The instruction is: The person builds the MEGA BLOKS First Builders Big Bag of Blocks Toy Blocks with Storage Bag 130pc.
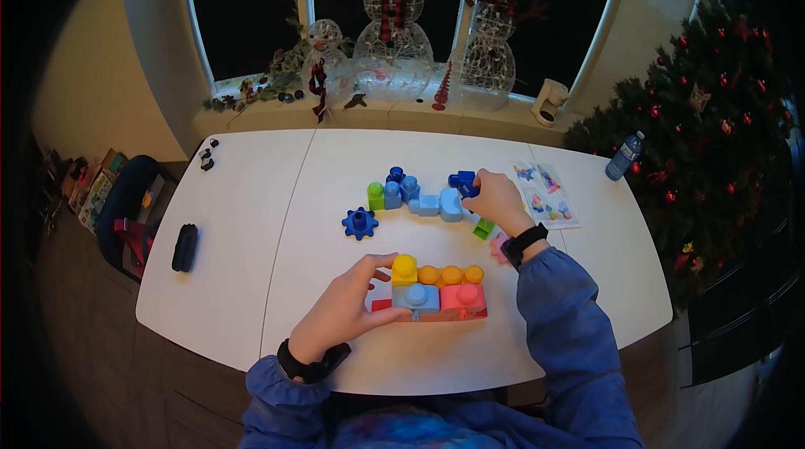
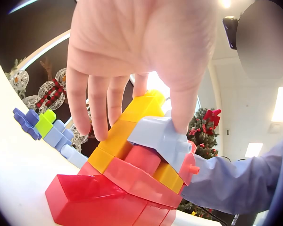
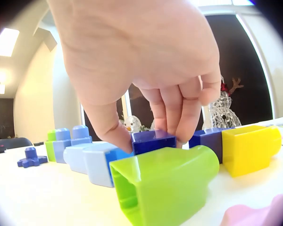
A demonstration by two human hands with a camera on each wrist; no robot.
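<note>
My left hand (image 1: 340, 308) grips a built stack of toy bricks near the table's front. The thumb lies on its light blue brick (image 2: 158, 134), the fingers along its yellow bricks (image 2: 118, 136). Red bricks (image 2: 94, 200) form the bottom, and a coral brick (image 1: 461, 300) sits at the front right. Farther back, my right hand (image 1: 503, 204) pinches a dark blue brick (image 3: 153, 142) between thumb and fingers. Around it are a lime green brick (image 3: 165, 183), light blue bricks (image 3: 101, 160), another dark blue brick (image 3: 205, 142) and a yellow brick (image 3: 250, 148).
A dark blue gear piece (image 1: 360, 223) and a green brick (image 1: 375, 196) lie left of the light blue ones. A pink gear piece (image 1: 500, 248) is by the right wrist. Picture sheets (image 1: 547, 195), a water bottle (image 1: 625, 156) and a black case (image 1: 184, 248) are on the white table (image 1: 226, 298).
</note>
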